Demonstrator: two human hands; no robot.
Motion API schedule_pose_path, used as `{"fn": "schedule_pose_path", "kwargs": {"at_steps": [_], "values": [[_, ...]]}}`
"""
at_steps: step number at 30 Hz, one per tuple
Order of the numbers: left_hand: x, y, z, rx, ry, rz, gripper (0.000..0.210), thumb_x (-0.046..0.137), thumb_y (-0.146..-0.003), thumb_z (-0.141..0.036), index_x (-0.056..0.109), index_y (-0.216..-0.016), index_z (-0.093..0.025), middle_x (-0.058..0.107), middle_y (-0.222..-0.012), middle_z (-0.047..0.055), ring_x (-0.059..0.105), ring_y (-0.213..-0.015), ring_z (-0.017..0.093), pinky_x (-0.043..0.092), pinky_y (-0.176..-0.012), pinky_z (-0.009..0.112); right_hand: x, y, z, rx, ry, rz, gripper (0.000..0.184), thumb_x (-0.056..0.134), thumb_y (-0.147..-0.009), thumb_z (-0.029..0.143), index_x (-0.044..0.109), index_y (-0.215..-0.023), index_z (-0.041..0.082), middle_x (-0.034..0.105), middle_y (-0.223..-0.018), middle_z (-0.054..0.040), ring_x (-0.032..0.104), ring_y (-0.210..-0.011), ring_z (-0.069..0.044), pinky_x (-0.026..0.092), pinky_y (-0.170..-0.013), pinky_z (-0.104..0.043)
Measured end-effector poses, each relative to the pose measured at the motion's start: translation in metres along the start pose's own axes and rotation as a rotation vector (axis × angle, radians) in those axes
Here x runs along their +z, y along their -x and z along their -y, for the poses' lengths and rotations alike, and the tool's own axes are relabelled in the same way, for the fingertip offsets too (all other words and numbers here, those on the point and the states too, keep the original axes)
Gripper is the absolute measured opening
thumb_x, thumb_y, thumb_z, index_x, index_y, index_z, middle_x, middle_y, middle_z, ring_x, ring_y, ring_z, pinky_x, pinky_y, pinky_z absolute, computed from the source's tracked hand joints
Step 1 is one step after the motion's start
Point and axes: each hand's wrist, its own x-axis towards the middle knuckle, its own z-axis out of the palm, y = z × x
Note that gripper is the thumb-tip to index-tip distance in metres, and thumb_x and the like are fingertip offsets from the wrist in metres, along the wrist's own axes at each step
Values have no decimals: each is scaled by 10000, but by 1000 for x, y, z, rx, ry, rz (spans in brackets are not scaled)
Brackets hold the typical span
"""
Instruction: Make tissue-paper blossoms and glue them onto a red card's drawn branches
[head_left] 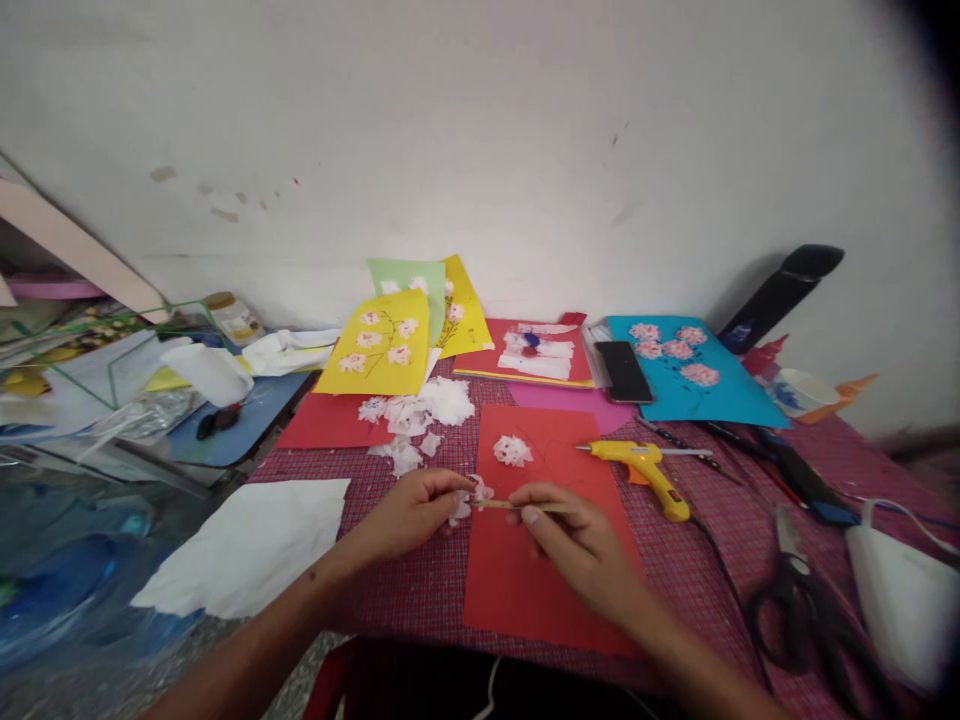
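My left hand (412, 515) pinches a small white paper flower with pink marks (482, 490) at its fingertips, over the left edge of a red sheet (551, 590). In my right hand (577, 540) is a thin, pale, stick-like tool (499, 505), its tip meeting the flower; its exact kind is too small to tell. Another white flower with pink specks (512, 451) lies on the upper part of the red sheet, near faint drawn lines. Torn white tissue pieces (409, 415) are heaped beyond my left hand. To the right, a yellow glue gun (637, 465) lies partly on the sheet.
Yellow flower pictures (375, 345) lean against the wall. A blue flower picture (720, 390) and a phone (624, 372) lie at the back right. Black scissors (799, 600) and a white box-shaped object (900, 590) are at the right. White paper (255, 545) overhangs the table's left side.
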Motion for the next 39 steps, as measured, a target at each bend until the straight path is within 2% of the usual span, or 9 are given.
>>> {"fn": "schedule_pose_path", "kwargs": {"at_steps": [9, 19, 24, 29, 32, 35, 39], "values": [[1, 1, 5, -31, 43, 25, 271, 566, -882, -359, 704, -1054, -201, 674, -801, 22, 580, -664, 141, 447, -645, 256, 4, -1, -4, 3, 5, 18, 222, 533, -949, 356, 685, -1015, 208, 691, -849, -38, 561, -599, -120, 462, -560, -241], [3, 0, -1, -15, 40, 16, 284, 565, -885, -359, 703, -1091, -221, 663, -767, 18, 575, -682, 146, 449, -664, 261, 1, 1, -7, 19, 28, 29, 222, 519, -960, 357, 682, -1030, 224, 677, -837, -30, 546, -598, -121, 456, -558, -241], [3, 0, 0, -59, 96, 54, 287, 561, -875, -330, 696, -1107, -229, 691, -830, 27, 606, -695, 145, 473, -694, 279, 3, 0, -6, -2, 34, 33, 208, 528, -954, 340, 691, -1010, 223, 696, -863, -34, 563, -601, -117, 470, -568, -239], [9, 4, -3, -31, 251, 120, 317, 644, -804, -257, 681, -1118, -237, 696, -920, 37, 629, -765, 143, 476, -748, 291, -2, 6, -10, 44, -18, -53, 222, 548, -945, 372, 686, -1006, 208, 711, -814, -43, 560, -569, -123, 473, -532, -248], [17, 8, -4, -55, 311, 135, 386, 682, -772, -240, 647, -1157, -250, 699, -995, 50, 655, -856, 172, 482, -778, 302, -5, 11, -11, 37, -61, -138, 237, 569, -932, 401, 693, -905, 201, 706, -811, -46, 560, -520, -116, 474, -493, -253], [25, 10, -4, -61, 213, 115, 355, 659, -786, -234, 638, -1140, -251, 701, -934, 34, 664, -802, 174, 489, -719, 287, -7, 15, -14, 17, -92, -196, 261, 597, -916, 414, 673, -792, 198, 699, -818, -45, 556, -482, -106, 473, -475, -260], [30, 8, -9, 22, -11, 103, 302, 577, -848, -244, 643, -1143, -238, 711, -836, 22, 657, -747, 169, 479, -674, 265, -14, 16, -16, 59, -120, -203, 236, 603, -916, 420, 674, -872, 199, 696, -853, -44, 549, -473, -96, 462, -458, -254]]}}
